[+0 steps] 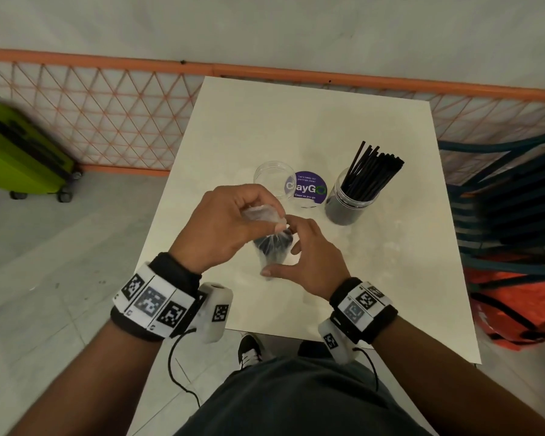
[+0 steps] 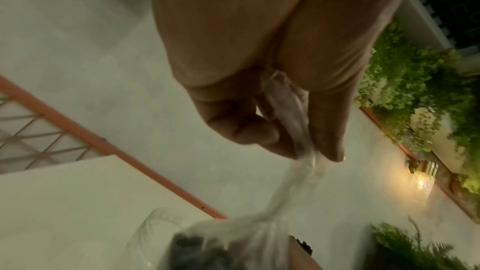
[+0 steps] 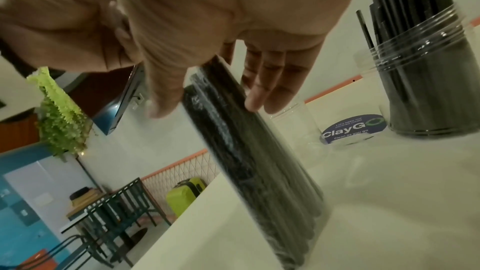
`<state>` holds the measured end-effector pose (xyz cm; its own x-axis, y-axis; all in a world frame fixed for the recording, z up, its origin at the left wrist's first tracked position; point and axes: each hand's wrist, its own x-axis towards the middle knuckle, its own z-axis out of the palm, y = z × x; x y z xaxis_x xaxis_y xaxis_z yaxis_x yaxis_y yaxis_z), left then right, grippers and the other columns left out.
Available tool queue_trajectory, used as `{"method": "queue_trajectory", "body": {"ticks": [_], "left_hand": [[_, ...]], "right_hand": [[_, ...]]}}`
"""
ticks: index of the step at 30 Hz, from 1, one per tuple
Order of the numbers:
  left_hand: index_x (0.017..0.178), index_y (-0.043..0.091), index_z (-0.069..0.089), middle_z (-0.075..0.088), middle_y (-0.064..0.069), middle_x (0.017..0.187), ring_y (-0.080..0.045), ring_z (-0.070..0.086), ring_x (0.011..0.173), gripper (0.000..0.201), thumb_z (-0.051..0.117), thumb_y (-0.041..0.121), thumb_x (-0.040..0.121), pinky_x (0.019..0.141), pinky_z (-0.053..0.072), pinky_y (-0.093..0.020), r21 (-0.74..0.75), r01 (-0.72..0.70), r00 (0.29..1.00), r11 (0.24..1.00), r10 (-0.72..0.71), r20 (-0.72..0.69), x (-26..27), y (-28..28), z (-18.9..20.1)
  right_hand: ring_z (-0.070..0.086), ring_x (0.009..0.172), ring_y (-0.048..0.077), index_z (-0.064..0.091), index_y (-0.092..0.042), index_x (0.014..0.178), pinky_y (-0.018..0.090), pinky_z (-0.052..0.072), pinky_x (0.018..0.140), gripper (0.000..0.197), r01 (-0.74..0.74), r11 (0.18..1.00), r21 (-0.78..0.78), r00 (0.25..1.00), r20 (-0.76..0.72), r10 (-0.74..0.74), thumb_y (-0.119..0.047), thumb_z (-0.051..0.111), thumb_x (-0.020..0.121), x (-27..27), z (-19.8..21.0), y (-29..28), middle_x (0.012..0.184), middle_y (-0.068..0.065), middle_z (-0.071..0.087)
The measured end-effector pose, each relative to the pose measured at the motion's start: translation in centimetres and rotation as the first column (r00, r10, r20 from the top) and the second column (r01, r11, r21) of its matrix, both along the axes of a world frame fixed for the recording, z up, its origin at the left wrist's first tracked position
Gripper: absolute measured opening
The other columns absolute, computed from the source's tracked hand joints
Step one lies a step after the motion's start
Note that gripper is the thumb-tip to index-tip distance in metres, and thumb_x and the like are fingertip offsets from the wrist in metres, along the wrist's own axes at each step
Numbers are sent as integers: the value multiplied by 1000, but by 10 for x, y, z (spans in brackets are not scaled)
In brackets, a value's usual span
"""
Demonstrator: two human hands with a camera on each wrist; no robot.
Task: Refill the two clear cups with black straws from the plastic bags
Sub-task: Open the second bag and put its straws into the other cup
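A clear plastic bag of black straws point(image 1: 272, 247) stands tilted on the white table point(image 1: 296, 121) between my hands. My left hand point(image 1: 265, 221) pinches its twisted top; in the left wrist view the thumb and fingers of that hand point(image 2: 306, 151) squeeze the twisted neck point(image 2: 293, 182). My right hand point(image 1: 280, 262) holds the bag's body point(image 3: 246, 151), thumb on one side, fingers on the other. An empty clear cup point(image 1: 274, 177) stands just beyond the hands. To its right, a second clear cup point(image 1: 356, 196) is full of black straws.
A purple round sticker point(image 1: 307, 187) lies flat between the cups. An orange mesh fence point(image 1: 107, 114) runs behind the table, with a green suitcase point(image 1: 19, 152) on the floor at left. Stacked dark chairs point(image 1: 510, 199) and an orange bag point(image 1: 523, 303) crowd the right side.
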<state>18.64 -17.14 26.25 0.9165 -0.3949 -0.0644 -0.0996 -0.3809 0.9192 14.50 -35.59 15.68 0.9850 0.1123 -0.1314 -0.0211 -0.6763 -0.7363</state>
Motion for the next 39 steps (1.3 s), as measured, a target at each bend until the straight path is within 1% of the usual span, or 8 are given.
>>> {"method": "queue_trajectory", "body": {"ticks": [10,14,17,23,28,32,35,39], "left_hand": [[93,21,79,79,14,91,-5,73,92,16,79,8,84,87,56,-25,-70,85,987,994,-74,143,17,13,42],[97,16,80,78,12,93,-6,73,95,16,77,7,85,88,56,-28,-24,123,985,992,-119,123,23,3,30],[99,18,80,76,3,101,-14,71,102,17,77,9,86,97,56,-41,-13,156,978,988,-152,145,24,-8,22],[105,25,78,68,17,93,-8,66,100,24,77,11,85,94,51,-26,-70,167,981,983,-159,107,24,-18,24],[141,39,48,59,4,113,-16,60,90,83,89,31,69,80,54,-32,-205,13,999,979,-3,49,20,2,9],[152,46,22,49,5,145,-11,59,116,116,87,55,57,94,52,-30,16,-50,995,999,52,-86,8,22,-41],[150,35,31,56,5,142,-14,59,123,106,87,53,63,106,50,-42,92,-2,976,996,22,-216,-7,18,-86],[129,32,50,67,18,114,1,65,107,70,88,42,71,94,54,-25,68,-88,972,994,100,-213,-23,5,-121]], "right_hand": [[65,80,1,57,-33,121,15,50,71,46,186,970,158,983,-21,-185,-27,79,80,15,16,-80,110,-15,66],[64,95,5,52,-32,129,35,56,82,52,34,984,176,998,-50,-26,-16,74,85,12,14,-71,117,-11,65],[59,112,7,41,-33,141,28,50,94,74,-83,975,208,992,-74,100,-27,81,79,10,8,-45,131,-12,59],[64,105,16,53,-24,129,41,52,92,73,-6,992,127,996,-83,17,-58,75,68,12,-3,-5,118,-5,68],[65,104,19,58,-23,126,44,53,89,66,31,994,107,999,-15,-30,-56,71,71,13,-11,-3,114,-4,70],[64,105,12,58,-22,126,33,54,87,68,75,990,120,996,40,-80,-59,71,70,12,-11,-2,113,-9,69],[58,91,-11,49,-27,116,11,45,76,55,10,987,160,999,-39,-4,-49,78,75,11,-15,2,103,-28,58],[56,98,3,47,-25,133,17,42,78,61,-36,991,127,996,-77,46,-42,75,81,7,-31,2,119,-13,62]]}}
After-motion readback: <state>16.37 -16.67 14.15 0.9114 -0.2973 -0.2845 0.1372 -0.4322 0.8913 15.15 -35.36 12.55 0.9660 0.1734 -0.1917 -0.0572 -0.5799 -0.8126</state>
